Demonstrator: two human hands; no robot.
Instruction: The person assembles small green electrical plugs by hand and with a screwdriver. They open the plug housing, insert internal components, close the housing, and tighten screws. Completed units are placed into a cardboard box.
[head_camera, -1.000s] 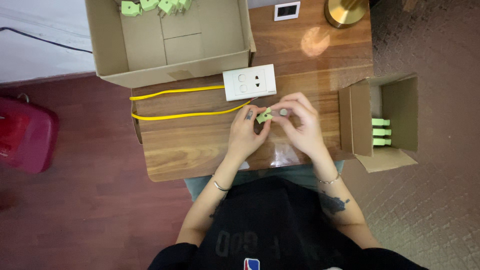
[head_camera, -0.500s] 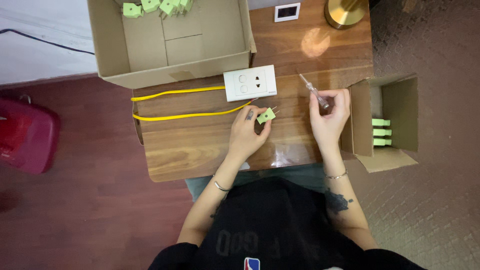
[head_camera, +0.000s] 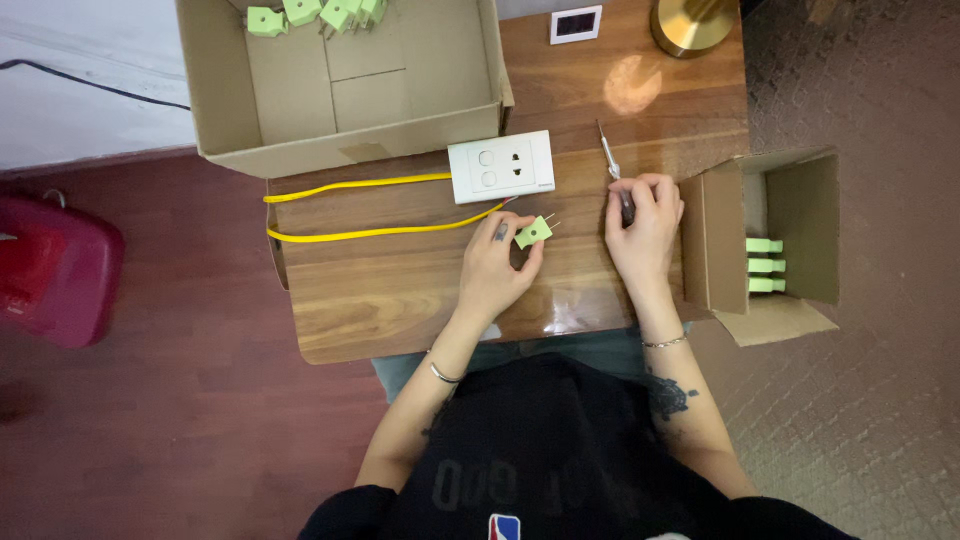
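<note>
One green plug (head_camera: 533, 232) is pinched in the fingertips of the left hand (head_camera: 497, 268) above the middle of the wooden desk (head_camera: 400, 300), its two prongs pointing right, while the right hand (head_camera: 645, 225) is closed around one screwdriver (head_camera: 612, 168) whose tip points up and away. One white socket plate (head_camera: 501, 166) lies just above the left hand with two yellow wires (head_camera: 360, 210) running left to the desk's edge. At least four more green plugs (head_camera: 310, 12) lie in the big cardboard box (head_camera: 350, 100) overhanging the far edge, three green plugs (head_camera: 765, 265) sit in the small box (head_camera: 770, 240) off the right edge, and bare wood lies open between the hands.
</note>
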